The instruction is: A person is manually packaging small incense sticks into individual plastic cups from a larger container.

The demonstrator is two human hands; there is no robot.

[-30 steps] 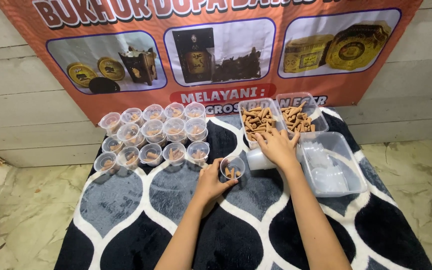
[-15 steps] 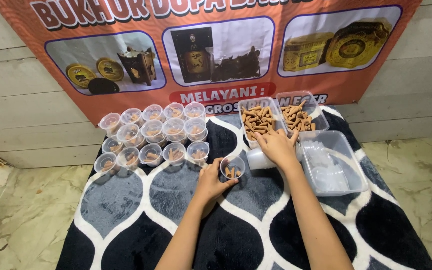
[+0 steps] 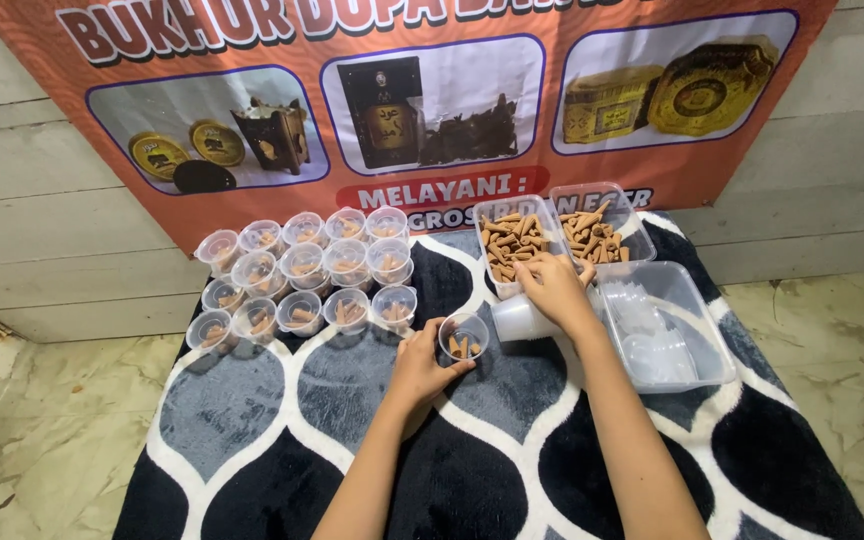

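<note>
Left hand [image 3: 420, 366]: wrapped round the side of a small clear plastic cup [image 3: 463, 336], thumb on the near wall, fingers on the far side; the cup stands upright on the patterned rug [image 3: 352, 470], just left of the right hand.
Right hand [image 3: 555, 287]: reaching into the near corner of a clear tub of brown incense cones [image 3: 512, 243], fingers curled down over the cones; whether it has pinched any I cannot tell, since the fingertips are hidden.
Cup contents: a few brown cones lie at the bottom; the cup is far from full.
How the cup handles: it looks thin-walled, light and easily squashed, so a soft grip round the lower wall suits it better than a squeeze at the rim; being nearly empty, it would tip readily on the soft rug.
How the cones handle: small, dry, stiff and probably brittle at the tips; best picked by the thick base, a few at a time, and dropped rather than pressed in.
Second tub [image 3: 597, 225]: holds more cones, touching the first on its right.
Stack of empty cups [image 3: 524, 318]: lying on its side under the right wrist.
Large clear tub [image 3: 697, 330]: to the right, holding what look like clear lids.
Filled cups [image 3: 302, 275]: rows of them at the rug's far left, well apart from both hands.
Banner [image 3: 252, 60]: hangs on the wall behind.
</note>
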